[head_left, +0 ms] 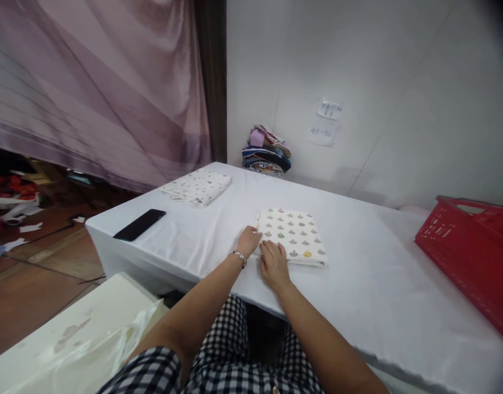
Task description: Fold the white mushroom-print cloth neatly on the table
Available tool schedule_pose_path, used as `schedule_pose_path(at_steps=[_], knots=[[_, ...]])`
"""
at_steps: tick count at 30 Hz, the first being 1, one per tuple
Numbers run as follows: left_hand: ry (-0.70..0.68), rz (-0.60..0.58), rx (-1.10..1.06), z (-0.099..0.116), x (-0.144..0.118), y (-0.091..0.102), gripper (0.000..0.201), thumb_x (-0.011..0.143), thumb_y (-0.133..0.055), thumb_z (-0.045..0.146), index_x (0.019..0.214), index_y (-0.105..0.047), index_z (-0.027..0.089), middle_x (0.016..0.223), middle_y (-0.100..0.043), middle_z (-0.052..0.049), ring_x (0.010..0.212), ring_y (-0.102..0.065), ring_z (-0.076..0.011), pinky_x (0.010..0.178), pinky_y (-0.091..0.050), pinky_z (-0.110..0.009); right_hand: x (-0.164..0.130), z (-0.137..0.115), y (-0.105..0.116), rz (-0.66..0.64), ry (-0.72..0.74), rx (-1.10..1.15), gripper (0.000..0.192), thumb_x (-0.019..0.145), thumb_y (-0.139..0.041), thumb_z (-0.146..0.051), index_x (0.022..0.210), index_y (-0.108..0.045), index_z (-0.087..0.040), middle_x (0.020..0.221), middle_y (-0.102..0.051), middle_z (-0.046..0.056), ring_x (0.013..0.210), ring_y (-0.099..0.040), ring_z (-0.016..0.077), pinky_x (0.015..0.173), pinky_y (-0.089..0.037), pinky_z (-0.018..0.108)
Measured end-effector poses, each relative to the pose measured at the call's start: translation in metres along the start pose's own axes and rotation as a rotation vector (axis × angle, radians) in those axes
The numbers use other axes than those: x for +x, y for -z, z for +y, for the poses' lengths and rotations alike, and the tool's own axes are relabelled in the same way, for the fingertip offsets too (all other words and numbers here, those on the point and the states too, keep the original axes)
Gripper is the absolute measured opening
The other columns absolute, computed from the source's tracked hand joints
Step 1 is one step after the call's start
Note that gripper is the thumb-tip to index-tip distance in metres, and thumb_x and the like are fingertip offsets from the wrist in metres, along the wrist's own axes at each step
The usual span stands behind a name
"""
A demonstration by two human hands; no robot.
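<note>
A folded white cloth (294, 232) printed with grey, green, yellow and red mushroom shapes lies flat on the white-covered table (358, 290). My left hand (249, 241), with a bracelet at the wrist, is at the cloth's left edge, its fingers bent around that edge. On the near left corner of the same cloth rests my right hand (275, 265), palm down with fingers stretched out over the top layer. Further left on the table is a second folded white cloth (199, 186) with a small dark print.
A black phone (140, 225) lies near the table's left edge. At the right stands a red plastic basket (468, 246). Folded fabrics (267, 150) are stacked by the wall at the back. A white surface (87, 328) is at the lower left, below the table.
</note>
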State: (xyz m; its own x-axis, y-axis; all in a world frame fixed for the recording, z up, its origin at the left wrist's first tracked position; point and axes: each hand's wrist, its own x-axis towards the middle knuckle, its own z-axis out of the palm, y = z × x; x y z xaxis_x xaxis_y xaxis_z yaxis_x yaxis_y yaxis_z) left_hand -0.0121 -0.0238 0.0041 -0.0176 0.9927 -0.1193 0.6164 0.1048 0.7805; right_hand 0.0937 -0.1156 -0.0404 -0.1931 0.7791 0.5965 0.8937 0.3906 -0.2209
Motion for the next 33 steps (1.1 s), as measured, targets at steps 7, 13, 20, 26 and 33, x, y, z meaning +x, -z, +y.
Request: schedule_pose_path(at_steps=[7, 13, 20, 26, 33], knots=[[-0.055, 0.032, 0.019, 0.009, 0.009, -0.006, 0.023, 0.077, -0.058, 0.038, 0.087, -0.059, 0.016, 0.093, -0.068, -0.009, 0.089, -0.062, -0.0198, 0.075, -0.041, -0.026, 0.001, 0.000, 0.002, -0.043, -0.023, 0.015, 0.044, 0.082, -0.043, -0.014, 0.125, -0.051, -0.014, 0.130, -0.052, 0.012, 0.123, -0.041, 0.0235, 0.107, -0.020, 0.044], [-0.054, 0.098, -0.047, 0.003, 0.010, -0.013, 0.025, 0.079, -0.056, 0.033, 0.099, -0.055, 0.017, 0.100, -0.067, -0.009, 0.095, -0.061, -0.0191, 0.078, -0.041, -0.026, 0.001, 0.000, 0.001, -0.023, -0.019, 0.042, 0.043, 0.082, -0.043, -0.013, 0.124, -0.051, -0.013, 0.128, -0.054, 0.012, 0.122, -0.042, 0.0236, 0.107, -0.021, 0.044], [-0.105, 0.049, 0.108, 0.015, 0.016, -0.008, 0.022, 0.081, -0.054, 0.038, 0.092, -0.055, 0.018, 0.095, -0.067, -0.008, 0.089, -0.061, -0.0199, 0.072, -0.040, -0.027, 0.002, -0.002, 0.003, -0.028, -0.029, 0.058, 0.042, 0.082, -0.043, -0.013, 0.124, -0.051, -0.014, 0.127, -0.054, 0.012, 0.121, -0.041, 0.0233, 0.107, -0.020, 0.044], [-0.238, 0.071, 0.260, 0.018, 0.006, -0.012, 0.019, 0.088, -0.045, 0.035, 0.081, -0.055, 0.021, 0.084, -0.067, -0.006, 0.081, -0.061, -0.0184, 0.067, -0.038, -0.027, 0.002, -0.002, 0.005, -0.037, -0.029, 0.070, 0.040, 0.081, -0.043, -0.013, 0.120, -0.053, -0.016, 0.124, -0.055, 0.010, 0.119, -0.042, 0.0231, 0.106, -0.021, 0.043], [-0.236, 0.077, 0.217, 0.012, 0.009, -0.012, 0.021, 0.086, -0.046, 0.035, 0.077, -0.056, 0.020, 0.081, -0.067, -0.005, 0.078, -0.061, -0.0180, 0.065, -0.037, -0.026, 0.001, -0.001, 0.002, -0.021, -0.013, 0.040, 0.040, 0.082, -0.042, -0.013, 0.121, -0.052, -0.016, 0.124, -0.055, 0.010, 0.119, -0.042, 0.0225, 0.105, -0.022, 0.043]])
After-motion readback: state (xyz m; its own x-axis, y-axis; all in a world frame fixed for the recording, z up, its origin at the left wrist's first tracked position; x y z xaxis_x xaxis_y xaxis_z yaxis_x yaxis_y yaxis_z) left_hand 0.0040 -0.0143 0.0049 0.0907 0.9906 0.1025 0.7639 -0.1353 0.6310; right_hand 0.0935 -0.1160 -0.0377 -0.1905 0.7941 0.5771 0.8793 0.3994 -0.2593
